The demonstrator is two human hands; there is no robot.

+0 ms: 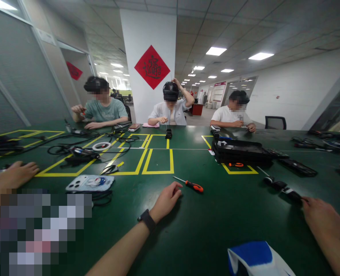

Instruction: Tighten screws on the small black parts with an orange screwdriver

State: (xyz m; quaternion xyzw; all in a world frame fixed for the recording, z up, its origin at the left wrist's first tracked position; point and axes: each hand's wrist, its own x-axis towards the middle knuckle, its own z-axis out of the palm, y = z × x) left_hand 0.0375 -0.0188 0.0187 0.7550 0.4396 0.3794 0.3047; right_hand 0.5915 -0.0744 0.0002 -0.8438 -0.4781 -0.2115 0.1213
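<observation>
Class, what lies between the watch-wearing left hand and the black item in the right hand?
In the head view, an orange-and-black screwdriver, then bare green tabletop.

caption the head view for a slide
Left grip beside a screwdriver, right grip holding a black object, at a green table.

Left forearm (124, 245): bare, slanting forward and inward from the lower edge.
Left hand (166, 199): low, back upward, fingers loosely bent, thumb near the index finger, grasping nothing.
Right forearm (335, 253): bare, angled in from the lower right corner.
Right hand (322, 218): fingers gathered in a pinching grip, pointing inward.
Hands: well apart.
</observation>
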